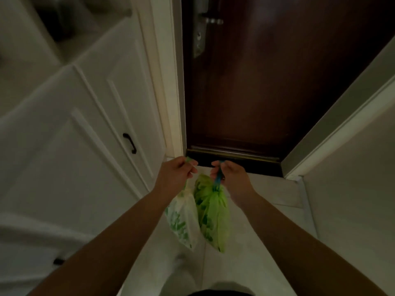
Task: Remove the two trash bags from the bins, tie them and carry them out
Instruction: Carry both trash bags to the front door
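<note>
Two tied trash bags hang in front of me above the pale floor. The white bag with green print [182, 221] dangles from my left hand [177, 174], whose fingers are closed on its top. Beside it, touching, hangs the bright green bag [212, 218]; my right hand [229, 176] grips its blue tie strap. Both hands are held close together just before the door's threshold.
A dark brown door [267, 82] stands shut straight ahead, with a metal handle and lock plate [201, 24] at its upper left. White cabinets with black handles [129, 143] line the left. A white wall with skirting [342, 116] closes the right side.
</note>
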